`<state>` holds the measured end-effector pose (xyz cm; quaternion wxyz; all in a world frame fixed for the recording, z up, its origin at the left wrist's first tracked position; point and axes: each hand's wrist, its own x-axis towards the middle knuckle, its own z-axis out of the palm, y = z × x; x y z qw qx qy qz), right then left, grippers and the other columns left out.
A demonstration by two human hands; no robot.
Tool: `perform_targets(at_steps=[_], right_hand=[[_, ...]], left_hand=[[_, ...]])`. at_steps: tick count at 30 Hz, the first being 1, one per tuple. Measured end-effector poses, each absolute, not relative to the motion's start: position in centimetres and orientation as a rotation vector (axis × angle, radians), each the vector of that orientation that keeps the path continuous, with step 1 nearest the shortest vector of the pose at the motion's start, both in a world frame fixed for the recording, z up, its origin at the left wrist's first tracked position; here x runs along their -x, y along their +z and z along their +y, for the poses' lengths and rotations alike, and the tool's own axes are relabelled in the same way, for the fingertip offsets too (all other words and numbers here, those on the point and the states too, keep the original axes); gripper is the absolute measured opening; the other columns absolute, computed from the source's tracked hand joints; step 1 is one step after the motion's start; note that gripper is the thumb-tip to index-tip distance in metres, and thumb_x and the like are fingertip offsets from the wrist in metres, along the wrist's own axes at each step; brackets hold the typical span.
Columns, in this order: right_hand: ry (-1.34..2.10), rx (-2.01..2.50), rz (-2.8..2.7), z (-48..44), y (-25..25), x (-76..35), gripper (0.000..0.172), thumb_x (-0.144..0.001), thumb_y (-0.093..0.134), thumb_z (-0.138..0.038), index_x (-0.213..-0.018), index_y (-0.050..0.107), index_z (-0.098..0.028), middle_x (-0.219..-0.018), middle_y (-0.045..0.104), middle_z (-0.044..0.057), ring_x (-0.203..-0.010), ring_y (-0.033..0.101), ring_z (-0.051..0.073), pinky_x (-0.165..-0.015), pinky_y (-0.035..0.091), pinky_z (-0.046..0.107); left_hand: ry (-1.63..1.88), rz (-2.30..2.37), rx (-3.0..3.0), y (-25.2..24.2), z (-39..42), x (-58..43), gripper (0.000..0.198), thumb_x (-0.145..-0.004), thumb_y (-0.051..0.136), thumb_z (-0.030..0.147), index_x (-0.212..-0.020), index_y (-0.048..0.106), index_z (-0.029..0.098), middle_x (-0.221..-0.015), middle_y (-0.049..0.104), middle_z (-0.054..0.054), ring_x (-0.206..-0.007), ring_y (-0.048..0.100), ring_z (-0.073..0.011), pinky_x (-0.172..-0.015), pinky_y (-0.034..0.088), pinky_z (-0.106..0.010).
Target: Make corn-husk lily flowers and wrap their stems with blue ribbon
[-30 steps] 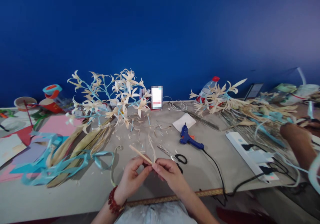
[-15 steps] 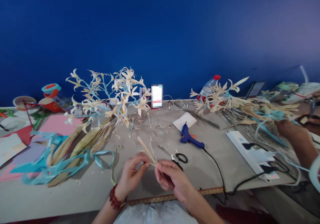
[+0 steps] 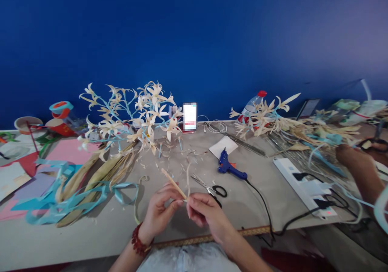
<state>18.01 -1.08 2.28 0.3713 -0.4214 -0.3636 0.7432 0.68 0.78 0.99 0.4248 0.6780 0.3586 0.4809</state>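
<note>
Close to the table's front edge, my left hand (image 3: pixel 163 207), with a red beaded bracelet at its wrist, is closed in a pinch. My right hand (image 3: pixel 209 215) pinches as well, its fingertips nearly meeting those of the left. Between them they hold the lower end of a narrow pale husk strip (image 3: pixel 173 183), which slants up to the left. A thinner curved strand (image 3: pixel 188 177) rises from the same spot; its lower end is hidden by the fingers. Just beyond my right hand lie black-handled scissors (image 3: pixel 218 191). A blue glue gun (image 3: pixel 227 167) rests further right.
Husk flowers on light blue stems (image 3: pixel 151 118) stand at the back left. Light blue ribbon (image 3: pixel 100 193) and dried husks (image 3: pixel 112 171) lie left. A power strip (image 3: pixel 287 179) with cables is at right, near another person's hand (image 3: pixel 348 157). A pixelated screen (image 3: pixel 190 116) stands behind.
The husk strip's upper end has swung left and slightly down. The thin curved strand now stands upright by my right fingertips. Both hands remain in nearly the same place.
</note>
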Motion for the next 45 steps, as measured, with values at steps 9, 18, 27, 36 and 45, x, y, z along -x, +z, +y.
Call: perform_targets(at_steps=[9,18,27,36,45], right_hand=[[2.041,0.964,-0.769,-1.1,2.9,-19.2,0.042,-0.079,0.066,-0.049,-0.057,0.056,-0.014,-0.040,0.037,-0.007,-0.035,0.021,0.004,-0.037,0.010,0.020],[1.548,1.105,-1.262,-1.1,3.3,-20.0,0.038,-0.092,0.050,-0.051,-0.084,0.062,-0.016,-0.061,0.048,-0.002,-0.053,0.039,0.009,-0.049,0.029,0.022],[1.146,1.257,-1.696,-1.2,2.6,-18.5,0.034,-0.097,0.043,-0.038,-0.075,0.060,-0.018,-0.062,0.050,-0.003,-0.059,0.045,0.012,-0.058,0.032,0.024],[1.093,1.255,-1.733,-1.3,2.6,-17.9,0.032,-0.097,0.044,-0.037,-0.077,0.061,-0.018,-0.063,0.053,-0.002,-0.059,0.046,0.012,-0.059,0.032,0.023],[1.817,1.050,-1.084,-1.3,1.6,-17.5,0.044,-0.084,0.056,-0.051,-0.058,0.050,-0.017,-0.048,0.038,-0.005,-0.041,0.029,0.006,-0.040,0.017,0.022]], left_hand=[[1.197,0.913,-1.590,-1.0,1.5,1.0,0.010,-0.085,0.061,0.018,-0.077,0.065,0.018,-0.078,0.065,-0.004,-0.080,0.060,-0.0187,-0.088,0.044,-0.037],[1.140,0.991,-1.268,-1.0,0.7,-0.5,0.012,-0.081,0.067,0.025,-0.072,0.068,0.016,-0.061,0.061,0.000,-0.054,0.054,-0.0109,-0.052,0.043,-0.020],[1.109,1.018,-1.361,0.2,0.2,-1.2,0.009,-0.079,0.069,0.025,-0.078,0.071,0.017,-0.072,0.070,-0.004,-0.062,0.062,-0.0136,-0.058,0.050,-0.022],[1.134,1.092,-1.495,0.0,0.0,-1.0,0.013,-0.085,0.062,0.024,-0.075,0.065,0.017,-0.066,0.065,0.000,-0.061,0.059,-0.0119,-0.060,0.048,-0.021],[1.246,1.024,-1.741,0.4,-0.1,-1.2,0.012,-0.086,0.059,0.016,-0.075,0.062,0.018,-0.071,0.066,0.000,-0.068,0.061,-0.0133,-0.066,0.046,-0.023]])
